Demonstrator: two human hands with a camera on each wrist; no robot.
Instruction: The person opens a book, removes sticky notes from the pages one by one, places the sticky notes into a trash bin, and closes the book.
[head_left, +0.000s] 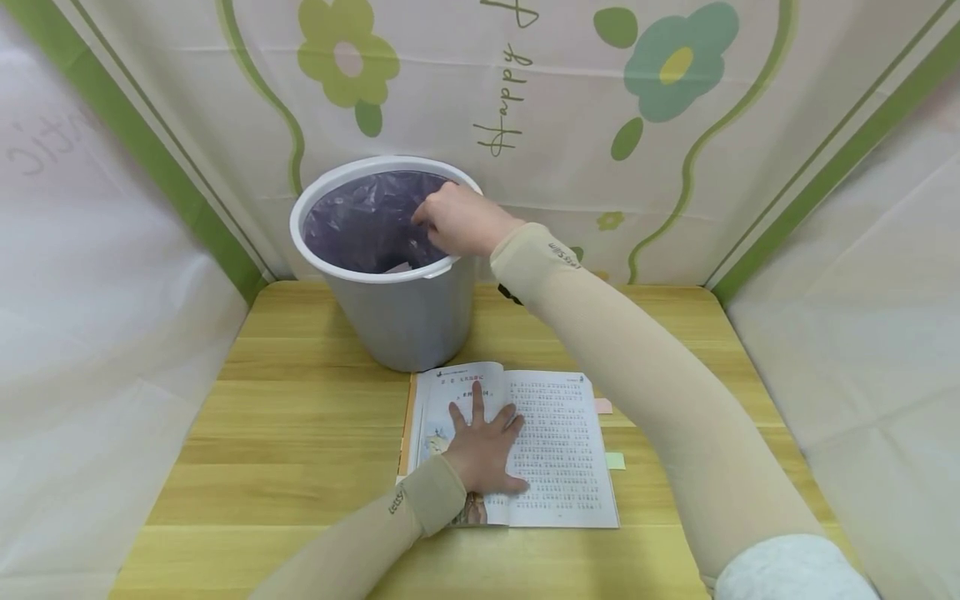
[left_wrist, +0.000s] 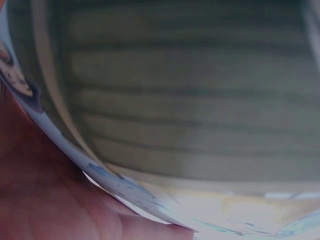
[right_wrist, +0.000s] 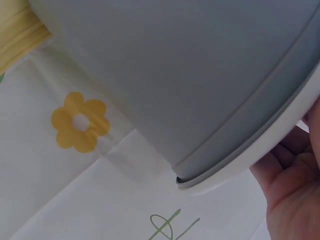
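My left hand (head_left: 483,454) lies with spread fingers on the left page of an open book (head_left: 558,450), its thumb reaching onto the right page. The left wrist view shows part of that palm, with a blurred, striped dark surface filling most of the picture. Over the right side of a grey bin (head_left: 405,325), my right hand (head_left: 465,218) hangs with curled fingers; no object shows in it. The right wrist view has these fingers (right_wrist: 285,170) behind the bin's white rim (right_wrist: 240,167), which hides part of them. A dark plastic bag (head_left: 360,217) lines the bin.
A pale scrap (head_left: 399,267) shows inside the bin, near its front wall. The bin stands on the wooden table (head_left: 300,450), just behind the book. Pink and green tabs (head_left: 615,461) stick out from the book's right edge. A flower-printed curtain (head_left: 555,100) rises behind the bin.
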